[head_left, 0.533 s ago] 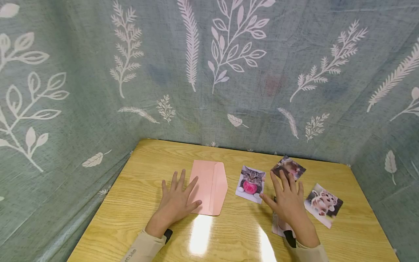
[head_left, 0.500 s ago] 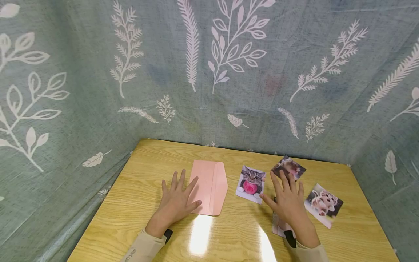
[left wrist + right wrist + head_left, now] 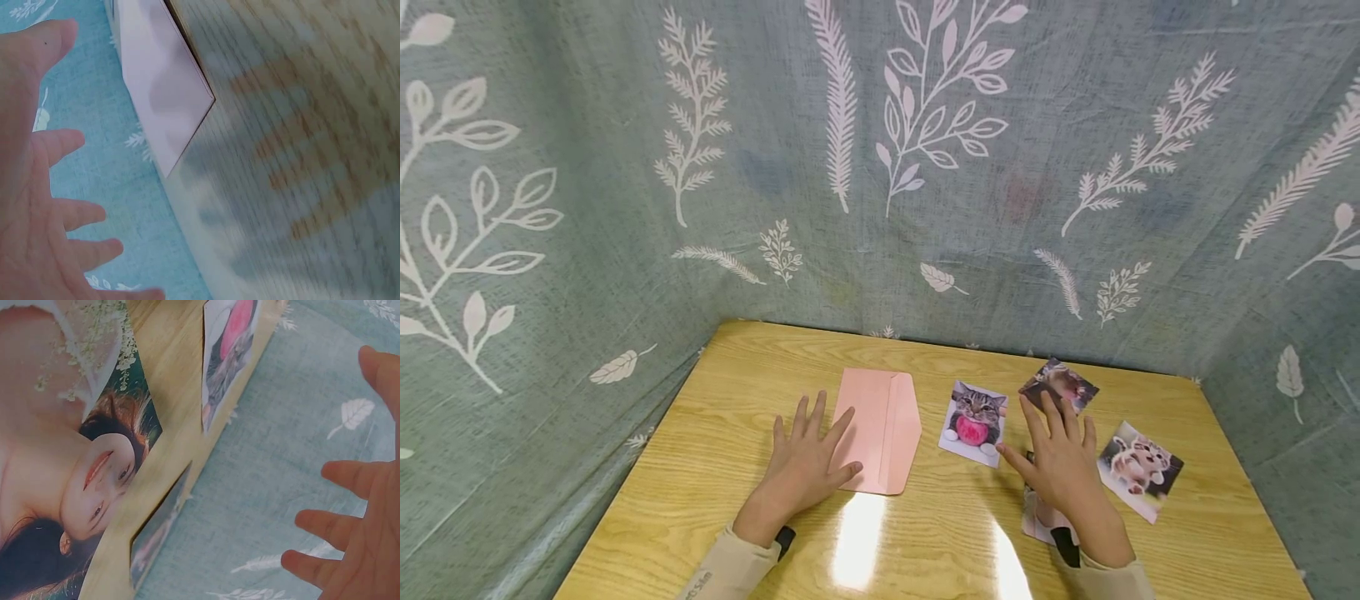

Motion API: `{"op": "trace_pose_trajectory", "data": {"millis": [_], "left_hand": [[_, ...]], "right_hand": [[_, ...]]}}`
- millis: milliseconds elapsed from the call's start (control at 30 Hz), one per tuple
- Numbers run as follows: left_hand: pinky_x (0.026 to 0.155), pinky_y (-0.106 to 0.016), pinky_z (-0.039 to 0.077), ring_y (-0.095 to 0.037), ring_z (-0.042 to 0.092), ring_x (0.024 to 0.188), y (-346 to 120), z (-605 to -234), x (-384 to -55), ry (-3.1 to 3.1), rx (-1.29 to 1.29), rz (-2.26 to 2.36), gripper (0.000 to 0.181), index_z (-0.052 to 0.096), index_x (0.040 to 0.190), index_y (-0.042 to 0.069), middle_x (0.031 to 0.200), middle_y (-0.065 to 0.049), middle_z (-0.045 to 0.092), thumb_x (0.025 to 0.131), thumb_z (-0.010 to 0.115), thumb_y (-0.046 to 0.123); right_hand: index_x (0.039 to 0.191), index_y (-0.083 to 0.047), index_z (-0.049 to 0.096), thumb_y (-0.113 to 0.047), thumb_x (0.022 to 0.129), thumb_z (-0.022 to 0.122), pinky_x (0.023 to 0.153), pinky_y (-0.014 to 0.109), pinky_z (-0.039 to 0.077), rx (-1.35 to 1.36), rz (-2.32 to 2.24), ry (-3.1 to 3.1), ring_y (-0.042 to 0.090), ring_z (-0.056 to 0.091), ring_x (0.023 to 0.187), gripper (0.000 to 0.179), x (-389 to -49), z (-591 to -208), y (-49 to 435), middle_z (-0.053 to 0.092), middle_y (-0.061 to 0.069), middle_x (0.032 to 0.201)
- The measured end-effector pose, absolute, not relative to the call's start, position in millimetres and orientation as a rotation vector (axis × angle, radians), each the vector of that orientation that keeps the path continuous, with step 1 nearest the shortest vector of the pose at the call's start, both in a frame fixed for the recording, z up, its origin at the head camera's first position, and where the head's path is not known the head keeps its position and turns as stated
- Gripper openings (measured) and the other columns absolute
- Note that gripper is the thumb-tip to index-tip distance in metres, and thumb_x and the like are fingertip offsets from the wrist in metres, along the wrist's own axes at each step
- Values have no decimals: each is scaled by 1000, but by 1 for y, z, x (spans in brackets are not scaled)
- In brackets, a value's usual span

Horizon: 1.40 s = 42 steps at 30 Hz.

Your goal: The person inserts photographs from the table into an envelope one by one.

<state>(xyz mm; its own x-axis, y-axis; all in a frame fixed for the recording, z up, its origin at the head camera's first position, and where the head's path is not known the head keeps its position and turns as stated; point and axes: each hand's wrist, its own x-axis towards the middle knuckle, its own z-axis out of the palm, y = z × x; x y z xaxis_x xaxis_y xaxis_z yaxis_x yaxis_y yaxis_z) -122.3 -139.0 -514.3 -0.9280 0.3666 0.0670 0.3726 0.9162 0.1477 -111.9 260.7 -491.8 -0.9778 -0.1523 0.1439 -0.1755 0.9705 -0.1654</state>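
Note:
My left hand [image 3: 805, 467] is spread with straight fingers at the left edge of a pink envelope [image 3: 868, 429], its thumb and index overlapping the envelope in the head view. The left wrist view shows the palm raised above the table, holding nothing. The envelope's flap points right. My right hand [image 3: 1060, 467], also spread and holding nothing, hovers over several photos. Beneath it lies a photo of a person [image 3: 94, 462], mostly hidden in the head view. Around it are a photo of a cat with a pink ball [image 3: 973, 423], a dark photo [image 3: 1063, 385] and a kitten photo [image 3: 1140, 471].
The wooden table [image 3: 760, 358] ends at its back edge against a grey-green curtain [image 3: 880, 275] with white leaf prints. The curtain also hangs along both sides. Bright glare [image 3: 859, 542] lies on the table front. Both wrists wear black straps.
The head view has shifted very slightly. Both hands, the envelope and the photos stay in place.

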Motion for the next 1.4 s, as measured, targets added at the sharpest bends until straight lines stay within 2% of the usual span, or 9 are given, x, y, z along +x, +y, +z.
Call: {"op": "trace_pose_trajectory", "data": {"millis": [133, 333, 467, 767, 1033, 1267, 1400], "left_hand": [[105, -72, 26, -48, 15, 147, -140, -515, -120, -3045, -618, -285, 82, 30, 159, 26, 163, -24, 12, 92, 55, 67], [108, -67, 28, -47, 16, 147, -141, -516, -118, -3049, -660, -388, 81, 33, 158, 21, 162, -25, 14, 93, 59, 61], [109, -62, 30, -46, 19, 146, -141, -518, -117, -3051, -694, -465, 79, 36, 157, 17, 161, -26, 19, 94, 61, 58], [114, -54, 28, -43, 20, 147, -141, -522, -115, -3091, -780, -586, 78, 38, 155, 9, 160, -28, 21, 95, 63, 52], [112, -55, 31, -45, 25, 145, -142, -524, -113, -3128, -809, -613, 73, 39, 153, 4, 158, -29, 23, 97, 63, 45], [112, -57, 31, -43, 27, 144, -141, -524, -112, -3129, -804, -630, 71, 41, 152, 2, 159, -27, 25, 98, 65, 40], [111, -56, 31, -42, 28, 144, -140, -524, -112, -3120, -829, -603, 71, 41, 151, 1, 158, -27, 26, 97, 66, 38]], "right_hand": [[156, -12, 34, -61, 92, 61, 107, 75, 10, 266, 280, -2965, 52, 16, 143, 86, -112, -493, 261, 26, 27, 157], [151, -4, 41, -45, 92, 70, 105, 73, 21, 343, 322, -2875, 53, 26, 138, 78, -117, -495, 260, 34, 30, 152], [150, -1, 41, -37, 92, 73, 102, 75, 25, 358, 428, -2863, 55, 28, 137, 75, -123, -496, 260, 35, 31, 151], [148, 5, 39, -29, 94, 72, 104, 71, 28, 386, 723, -2873, 54, 33, 135, 72, -140, -500, 260, 37, 32, 149], [146, 11, 37, -23, 93, 72, 105, 69, 28, 372, 817, -2939, 56, 35, 132, 72, -156, -505, 259, 39, 35, 146], [146, 13, 37, -29, 94, 71, 105, 70, 29, 313, 810, -3052, 58, 34, 132, 75, -170, -512, 260, 39, 37, 144], [145, 12, 38, -27, 92, 73, 106, 68, 28, 343, 817, -3056, 56, 36, 132, 75, -176, -518, 261, 44, 35, 142]]}}
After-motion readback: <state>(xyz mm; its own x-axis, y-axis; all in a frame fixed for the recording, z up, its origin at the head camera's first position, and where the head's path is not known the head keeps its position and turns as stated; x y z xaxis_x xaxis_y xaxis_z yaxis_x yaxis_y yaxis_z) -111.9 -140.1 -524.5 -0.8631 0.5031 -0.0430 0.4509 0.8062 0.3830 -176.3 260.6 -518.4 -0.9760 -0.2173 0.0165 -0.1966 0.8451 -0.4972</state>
